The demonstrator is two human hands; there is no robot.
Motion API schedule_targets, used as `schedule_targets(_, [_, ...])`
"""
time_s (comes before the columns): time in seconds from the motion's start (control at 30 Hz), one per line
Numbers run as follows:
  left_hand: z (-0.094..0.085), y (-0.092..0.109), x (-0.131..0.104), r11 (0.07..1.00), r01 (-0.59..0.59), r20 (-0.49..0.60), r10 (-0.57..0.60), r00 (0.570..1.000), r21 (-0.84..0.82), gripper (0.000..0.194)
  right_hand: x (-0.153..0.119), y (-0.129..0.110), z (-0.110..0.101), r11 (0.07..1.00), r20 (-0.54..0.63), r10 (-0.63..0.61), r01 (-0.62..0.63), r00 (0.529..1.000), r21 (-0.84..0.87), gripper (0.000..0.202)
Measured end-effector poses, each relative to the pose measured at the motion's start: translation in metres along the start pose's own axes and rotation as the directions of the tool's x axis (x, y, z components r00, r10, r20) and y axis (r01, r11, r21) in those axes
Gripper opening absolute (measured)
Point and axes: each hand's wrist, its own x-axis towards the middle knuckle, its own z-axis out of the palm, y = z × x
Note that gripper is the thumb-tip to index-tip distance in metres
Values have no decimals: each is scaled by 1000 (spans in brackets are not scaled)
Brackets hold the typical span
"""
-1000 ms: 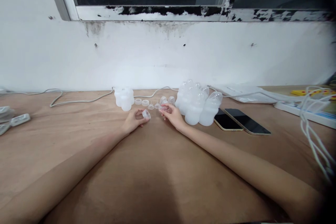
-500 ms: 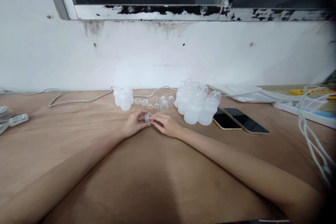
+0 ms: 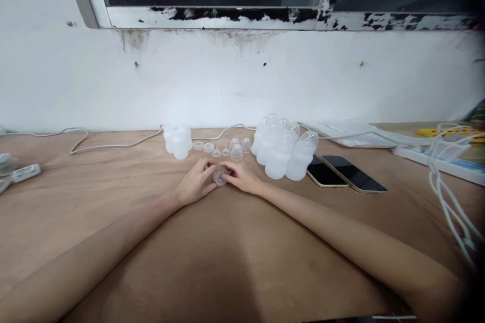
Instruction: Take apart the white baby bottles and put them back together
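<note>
Between my two hands is a translucent baby bottle collar ring (image 3: 217, 178), its round face turned up toward me. My left hand (image 3: 195, 182) grips the ring from its left side with thumb and fingers. My right hand (image 3: 243, 177) pinches it from the right, a finger or thumb at its opening. Whether a nipple sits inside the ring I cannot tell. Just behind are two loose collar rings (image 3: 208, 148), two clear nipples (image 3: 226, 152) and several clear domed caps (image 3: 236, 152) on the wooden table (image 3: 212, 252).
Several white bottle bodies (image 3: 178, 142) stand back left. Capped baby bottles (image 3: 278, 156) are grouped on the right, beside two phones (image 3: 354, 174). A white cable (image 3: 113, 146) runs along the wall. Farther right are a plastic bag (image 3: 352, 135), a power strip (image 3: 439, 161) and hanging cords (image 3: 450, 207).
The collar ring has tilted from edge-on to face up toward me and moved slightly right and nearer. My fingers have shifted around it, bringing both hands closer together.
</note>
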Motion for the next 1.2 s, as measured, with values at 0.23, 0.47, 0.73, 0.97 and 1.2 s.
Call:
schedule_targets(0.23, [0, 2, 0, 977, 152, 49, -147, 988, -150, 18, -3, -5, 3, 984, -42, -23, 15, 999, -176, 15])
schedule_targets(0.47, [5, -4, 1, 962, 196, 2, -200, 980, -189, 15, -6, -6, 7, 949, -18, -80, 71, 997, -309, 20])
schedule_targets(0.73, [7, 0, 0, 982, 187, 13, -186, 982, -20, 7, -6, -12, 9, 914, 31, -68, 74, 997, -399, 17])
schedule_targets(0.97, [4, 2, 2, 963, 196, 0, -200, 980, -187, 15, -5, -9, 9, 937, 11, -53, 53, 999, -346, 19])
schedule_targets(1.2, [9, -3, 3, 904, 267, 19, -277, 961, -335, 15, -3, -11, 15, 903, -23, -49, 34, 999, -428, 18])
